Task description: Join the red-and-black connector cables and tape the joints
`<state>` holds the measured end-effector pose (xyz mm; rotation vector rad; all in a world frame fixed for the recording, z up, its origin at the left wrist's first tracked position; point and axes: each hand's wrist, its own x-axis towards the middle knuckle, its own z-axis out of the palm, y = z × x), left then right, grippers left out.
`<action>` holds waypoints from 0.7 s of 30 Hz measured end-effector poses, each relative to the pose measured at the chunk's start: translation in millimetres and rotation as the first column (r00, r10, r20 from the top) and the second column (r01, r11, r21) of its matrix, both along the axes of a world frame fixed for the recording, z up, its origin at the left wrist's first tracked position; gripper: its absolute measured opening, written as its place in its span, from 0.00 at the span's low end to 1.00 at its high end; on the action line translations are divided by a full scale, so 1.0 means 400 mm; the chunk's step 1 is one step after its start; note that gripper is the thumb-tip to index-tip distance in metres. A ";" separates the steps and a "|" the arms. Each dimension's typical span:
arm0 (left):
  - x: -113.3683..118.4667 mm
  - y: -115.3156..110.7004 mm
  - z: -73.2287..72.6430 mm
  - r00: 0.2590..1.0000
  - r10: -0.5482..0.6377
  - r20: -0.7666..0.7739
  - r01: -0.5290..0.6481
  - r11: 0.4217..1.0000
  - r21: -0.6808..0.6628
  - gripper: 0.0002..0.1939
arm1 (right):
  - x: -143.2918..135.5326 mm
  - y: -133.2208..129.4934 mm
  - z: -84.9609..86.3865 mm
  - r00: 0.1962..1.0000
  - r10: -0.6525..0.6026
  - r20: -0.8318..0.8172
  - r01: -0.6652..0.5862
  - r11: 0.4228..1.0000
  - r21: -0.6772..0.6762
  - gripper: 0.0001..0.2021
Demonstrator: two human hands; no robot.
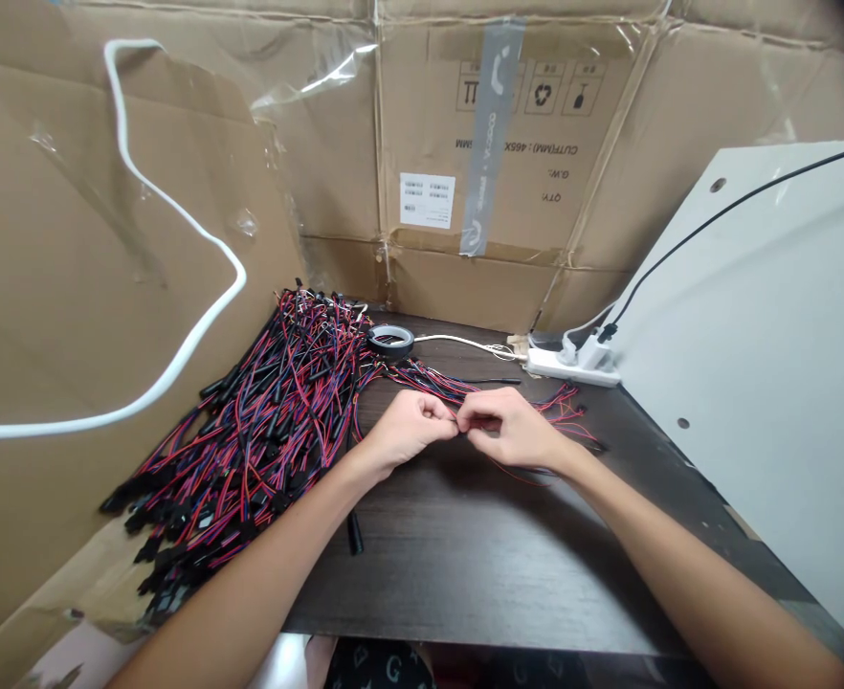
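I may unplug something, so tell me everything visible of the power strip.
The power strip is long, white and plastic-looking. It lies on the dark table, beside the white panel. Two white plugs or adapters sit toward its right end; a black cable runs up from one. A pale cable meets its left end.

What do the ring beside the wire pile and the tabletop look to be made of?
The ring looks like a roll of black tape, perhaps vinyl or cloth, on a pale core. The tabletop seems dark wood or wood-look laminate, satin, with faint grain and a soft sheen.
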<state>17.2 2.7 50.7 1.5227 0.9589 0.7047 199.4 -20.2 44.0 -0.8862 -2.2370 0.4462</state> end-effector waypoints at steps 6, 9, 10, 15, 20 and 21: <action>0.000 0.007 -0.018 0.999 0.044 -0.023 -0.038 0.974 0.223 0.05 | -0.006 -0.003 -0.004 0.986 -0.098 -0.134 0.069 0.976 -0.207 0.04; 0.002 -0.003 -0.018 0.992 0.111 -0.065 -0.075 0.909 0.410 0.02 | -0.018 0.000 -0.013 0.949 -0.168 -0.266 0.086 0.952 -0.295 0.04; 0.002 -0.009 -0.016 0.987 0.139 -0.080 -0.085 0.877 0.473 0.02 | -0.022 0.001 -0.015 0.934 -0.195 -0.300 0.095 0.944 -0.317 0.04; 0.001 -0.028 -0.011 0.959 0.246 -0.140 -0.067 0.679 0.731 0.07 | -0.034 0.002 -0.007 0.886 -0.267 -0.380 0.065 0.882 -0.468 0.10; -0.007 -0.025 -0.029 0.941 0.270 -0.206 0.023 0.553 0.833 0.09 | -0.027 -0.003 0.013 0.864 -0.324 -0.385 -0.091 0.651 -0.753 0.18; -0.009 -0.025 -0.033 0.937 0.269 -0.224 0.046 0.538 0.842 0.10 | -0.024 -0.004 0.016 0.861 -0.330 -0.387 -0.116 0.613 -0.781 0.18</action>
